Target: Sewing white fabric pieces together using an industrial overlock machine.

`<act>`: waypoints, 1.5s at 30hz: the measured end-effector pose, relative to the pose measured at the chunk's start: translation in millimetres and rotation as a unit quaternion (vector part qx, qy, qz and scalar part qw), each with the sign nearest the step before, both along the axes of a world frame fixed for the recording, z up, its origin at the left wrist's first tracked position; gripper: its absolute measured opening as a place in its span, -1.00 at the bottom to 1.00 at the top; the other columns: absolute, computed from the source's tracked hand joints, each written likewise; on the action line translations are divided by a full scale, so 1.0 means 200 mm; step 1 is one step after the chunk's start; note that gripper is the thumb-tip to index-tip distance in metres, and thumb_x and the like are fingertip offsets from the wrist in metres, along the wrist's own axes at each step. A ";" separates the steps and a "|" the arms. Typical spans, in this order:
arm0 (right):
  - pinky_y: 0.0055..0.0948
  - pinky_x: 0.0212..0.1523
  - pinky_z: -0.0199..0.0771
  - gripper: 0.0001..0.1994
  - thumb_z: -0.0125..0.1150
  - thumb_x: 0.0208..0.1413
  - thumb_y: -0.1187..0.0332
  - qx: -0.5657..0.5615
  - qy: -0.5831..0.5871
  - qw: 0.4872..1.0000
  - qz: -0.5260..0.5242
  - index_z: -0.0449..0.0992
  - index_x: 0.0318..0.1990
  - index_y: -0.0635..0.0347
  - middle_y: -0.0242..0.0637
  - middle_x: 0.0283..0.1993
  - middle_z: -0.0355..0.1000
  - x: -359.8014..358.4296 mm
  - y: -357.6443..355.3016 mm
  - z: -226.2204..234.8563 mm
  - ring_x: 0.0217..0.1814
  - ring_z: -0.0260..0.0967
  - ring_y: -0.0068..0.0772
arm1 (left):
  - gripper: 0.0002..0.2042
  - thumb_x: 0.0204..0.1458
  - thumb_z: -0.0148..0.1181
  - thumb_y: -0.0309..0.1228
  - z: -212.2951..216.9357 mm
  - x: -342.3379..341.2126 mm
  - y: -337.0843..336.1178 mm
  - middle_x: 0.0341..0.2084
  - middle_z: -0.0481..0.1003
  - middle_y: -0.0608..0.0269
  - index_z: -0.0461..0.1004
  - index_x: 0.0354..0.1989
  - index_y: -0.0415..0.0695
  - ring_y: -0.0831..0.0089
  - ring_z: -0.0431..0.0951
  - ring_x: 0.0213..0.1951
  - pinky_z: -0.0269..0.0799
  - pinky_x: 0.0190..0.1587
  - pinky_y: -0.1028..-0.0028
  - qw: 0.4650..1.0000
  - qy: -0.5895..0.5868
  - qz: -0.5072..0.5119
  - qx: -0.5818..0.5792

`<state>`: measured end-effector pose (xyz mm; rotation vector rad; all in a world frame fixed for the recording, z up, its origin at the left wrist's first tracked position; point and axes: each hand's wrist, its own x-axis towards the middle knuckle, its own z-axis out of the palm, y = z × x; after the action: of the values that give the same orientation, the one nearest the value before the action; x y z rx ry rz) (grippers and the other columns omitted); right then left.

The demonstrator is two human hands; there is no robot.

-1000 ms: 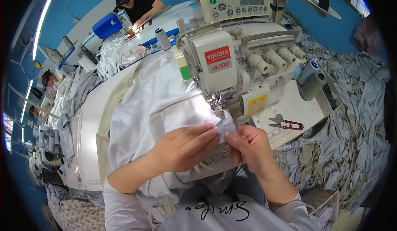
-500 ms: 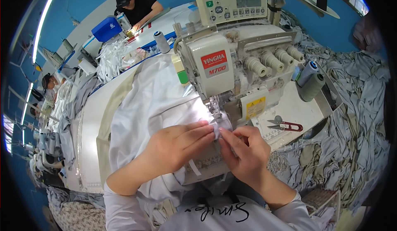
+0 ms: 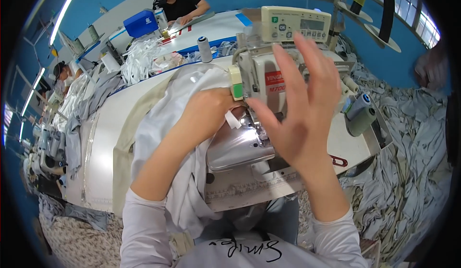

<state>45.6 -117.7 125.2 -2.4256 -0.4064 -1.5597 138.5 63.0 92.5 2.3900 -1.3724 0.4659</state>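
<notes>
My left hand (image 3: 209, 112) is closed on white fabric (image 3: 187, 105) beside the head of the sewing machine (image 3: 261, 71), an overlock-type machine with a control panel. A short white strip (image 3: 233, 119) hangs below its fingers, which the machine partly hides. My right hand (image 3: 307, 109) is raised in front of the machine head, holding nothing, its fingers spread and slightly blurred. Under the needle area, the shiny metal plate (image 3: 240, 148) shows bare. The white fabric drapes down over the table's front edge, left of the plate.
Red-handled thread snips (image 3: 339, 161) lie right of the plate, partly behind my right wrist. Thread cones (image 3: 361, 121) stand at the machine's right. Fabric heaps (image 3: 403, 172) fill the right side. Another person (image 3: 177, 4) works at a blue-headed machine (image 3: 140, 23) across the table.
My hands, together at the needle before, have parted. The left moved up and away with the white fabric, baring the plate; the right let go, rose and spread its fingers. The view shifted slightly.
</notes>
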 end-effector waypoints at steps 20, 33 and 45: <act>-0.14 0.27 -0.04 -0.05 0.57 -0.56 0.28 -0.076 0.054 0.993 -0.078 0.27 0.20 0.00 -0.24 0.32 0.06 0.09 0.17 0.17 0.30 0.03 -0.09 | -0.86 -0.22 0.10 -0.50 -0.08 0.08 0.00 -0.51 0.48 0.15 0.57 -0.46 -0.09 0.17 0.53 -0.35 0.42 -0.29 0.28 0.997 -0.041 0.010 -0.063; -0.48 -0.12 0.41 -0.72 0.22 0.05 0.43 0.257 0.337 0.885 0.190 0.44 -0.07 0.27 -0.21 -0.14 0.45 -0.36 0.20 -0.15 -0.10 0.42 -0.40 | -0.89 -0.16 0.05 -0.49 -0.03 -0.08 0.23 -0.40 0.50 0.23 0.49 -0.44 -0.13 0.25 0.53 -0.30 0.43 -0.31 0.34 0.997 -0.034 0.066 0.016; -0.45 -0.08 0.43 -0.65 0.10 0.13 0.42 0.733 0.477 0.300 0.381 0.35 0.06 0.36 -0.23 -0.10 0.45 -0.62 0.33 -0.56 -0.12 0.42 -0.45 | -0.66 -0.26 0.32 -0.33 -0.07 -0.67 0.39 -0.27 0.51 0.25 0.48 -0.25 -0.14 0.24 0.54 -0.26 0.46 -0.29 0.39 0.948 0.160 -0.242 -0.129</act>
<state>-79.0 -52.6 12.2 -0.7545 0.1813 0.3652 4.0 141.8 79.4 1.7447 -1.5600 0.1058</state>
